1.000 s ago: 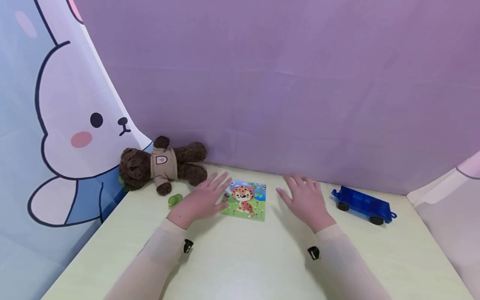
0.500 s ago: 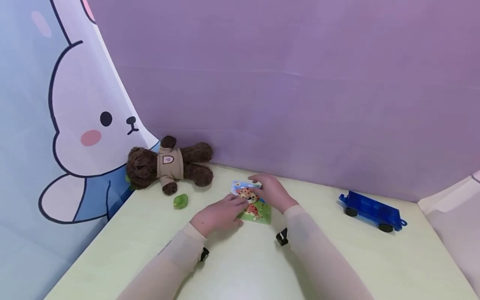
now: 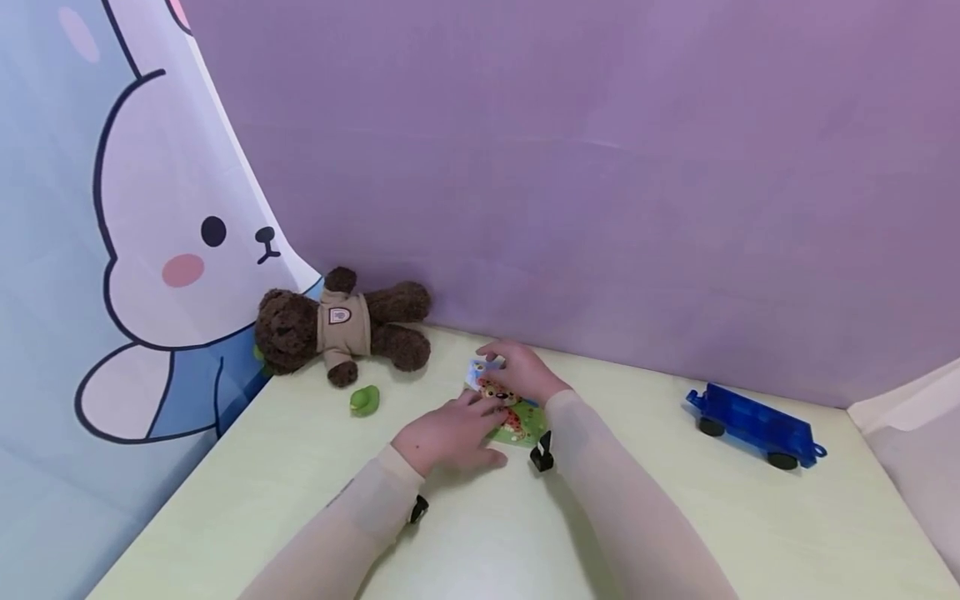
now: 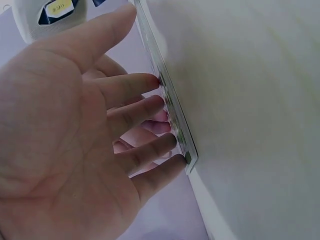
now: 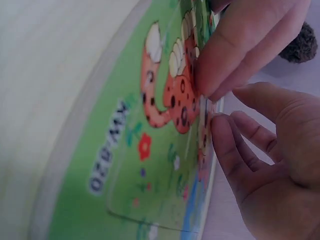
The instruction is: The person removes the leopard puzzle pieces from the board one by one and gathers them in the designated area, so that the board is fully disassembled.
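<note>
A leopard-cub jigsaw puzzle [image 3: 522, 423] lies flat on the table, its cut lines showing in the right wrist view. My left hand [image 3: 453, 437] reaches over its near left part. In the left wrist view the nearly straight fingers [image 4: 145, 152] touch the board with their tips, and the thumb is spread away. My right hand [image 3: 521, 371] is bent over the far part of the puzzle. In the right wrist view its thumb and fingers [image 5: 227, 145] stand apart close to the picture; no piece shows between them. The two hands cover much of the picture.
A brown teddy bear [image 3: 345, 329] in a beige top lies at the back left. In front of it is a small green duck toy [image 3: 364, 401]. A blue toy wagon [image 3: 753, 425] stands at the right. Purple cloth [image 3: 562, 208] hangs along the table's back edge.
Both hands have come inward over the puzzle, the right moving left from beside it and the left shifting right from its left edge. In the last half second they have moved only slightly.
</note>
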A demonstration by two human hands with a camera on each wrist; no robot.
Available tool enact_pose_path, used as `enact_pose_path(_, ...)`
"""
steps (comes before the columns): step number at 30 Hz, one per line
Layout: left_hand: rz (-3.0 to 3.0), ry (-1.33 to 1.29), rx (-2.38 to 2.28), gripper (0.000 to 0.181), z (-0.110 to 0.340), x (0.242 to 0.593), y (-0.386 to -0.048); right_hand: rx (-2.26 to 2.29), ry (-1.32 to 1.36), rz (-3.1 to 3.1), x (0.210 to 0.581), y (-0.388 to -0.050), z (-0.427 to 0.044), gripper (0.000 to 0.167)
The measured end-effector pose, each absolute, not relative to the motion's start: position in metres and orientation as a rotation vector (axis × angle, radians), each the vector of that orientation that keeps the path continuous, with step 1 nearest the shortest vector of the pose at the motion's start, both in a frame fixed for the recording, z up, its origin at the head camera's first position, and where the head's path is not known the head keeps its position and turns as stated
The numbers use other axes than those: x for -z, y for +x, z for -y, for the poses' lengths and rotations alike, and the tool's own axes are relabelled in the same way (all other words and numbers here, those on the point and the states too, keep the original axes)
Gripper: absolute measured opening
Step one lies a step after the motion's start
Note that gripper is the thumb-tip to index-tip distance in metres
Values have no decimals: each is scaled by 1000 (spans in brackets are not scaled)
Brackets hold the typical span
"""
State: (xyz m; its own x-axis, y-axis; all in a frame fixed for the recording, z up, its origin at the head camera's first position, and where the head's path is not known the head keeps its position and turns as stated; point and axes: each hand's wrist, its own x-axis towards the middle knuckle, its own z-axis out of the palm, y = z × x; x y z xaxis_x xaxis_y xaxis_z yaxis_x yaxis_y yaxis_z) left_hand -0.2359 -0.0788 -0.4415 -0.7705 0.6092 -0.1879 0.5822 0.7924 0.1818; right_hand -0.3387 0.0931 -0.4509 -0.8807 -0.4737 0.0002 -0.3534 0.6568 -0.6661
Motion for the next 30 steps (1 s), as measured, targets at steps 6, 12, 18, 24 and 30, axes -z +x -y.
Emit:
enact_pose_path(6, -2725, 902, -180, 82, 76, 439, -237, 992, -703, -2685, 453, -344, -94, 43)
enact_pose_path(12, -2702, 891, -185, 81, 73, 432, -237, 897, -718, -2664, 450, -348, -96, 41)
enact_pose_path(18, -2690, 854, -180, 81, 73, 428, -238, 850, -729, -2634, 449, -354, -98, 41)
enact_pose_path(24, -2683, 846, -184, 83, 73, 429, -237, 776, -786, -2586, 445, -358, -100, 42)
enact_pose_path(30, -2684, 844, -187, 82, 73, 432, -237, 680, -816, -2558, 440, -359, -98, 45)
